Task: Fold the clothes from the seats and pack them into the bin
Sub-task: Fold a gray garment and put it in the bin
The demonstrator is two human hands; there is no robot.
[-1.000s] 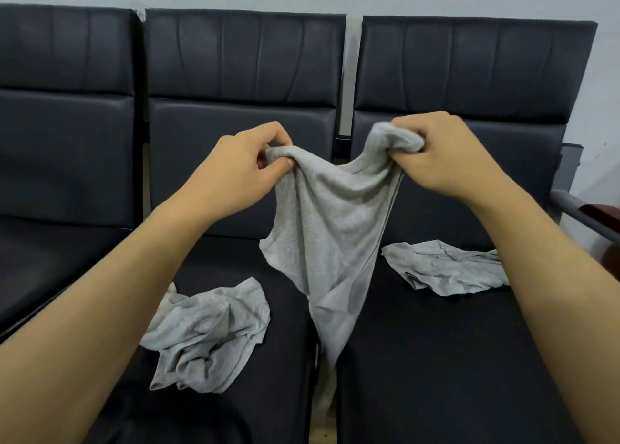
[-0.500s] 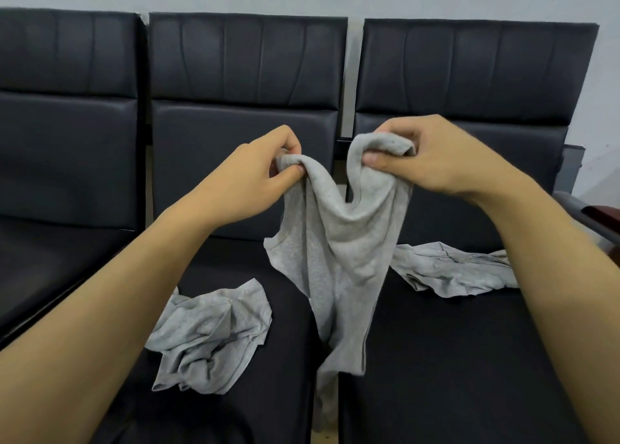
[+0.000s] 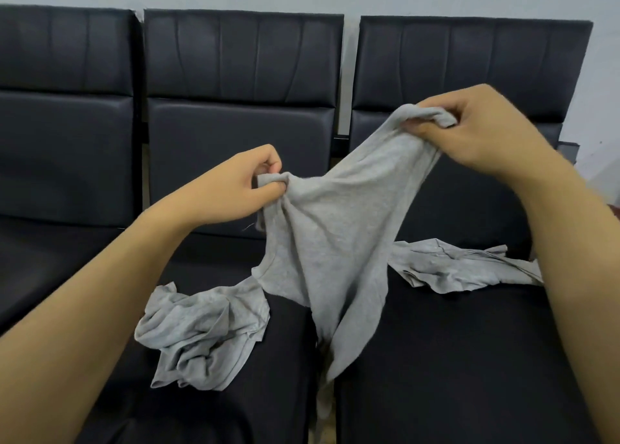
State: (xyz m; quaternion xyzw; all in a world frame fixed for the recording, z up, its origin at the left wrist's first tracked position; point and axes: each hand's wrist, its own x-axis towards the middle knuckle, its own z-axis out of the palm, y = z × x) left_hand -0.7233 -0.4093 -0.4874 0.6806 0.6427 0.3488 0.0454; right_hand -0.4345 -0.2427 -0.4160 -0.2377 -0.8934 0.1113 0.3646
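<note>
A grey garment (image 3: 335, 242) hangs in the air in front of the black seats, stretched between my two hands. My left hand (image 3: 245, 188) pinches its lower left edge. Higher up and to the right, my right hand (image 3: 469, 131) grips a bunched part of its top edge. The garment's tail drops into the gap between the middle and right seats. A second grey garment (image 3: 204, 333) lies crumpled on the middle seat. A third grey garment (image 3: 463, 265) lies flat and wrinkled on the right seat, partly behind my right forearm. No bin is in view.
Three black padded seats (image 3: 453, 359) stand in a row against a pale wall. A grey armrest (image 3: 570, 148) sticks out at the right end of the row.
My hands have moved apart: the right one rose and went right, the left one dropped slightly. The held garment is now spread wider between them.
</note>
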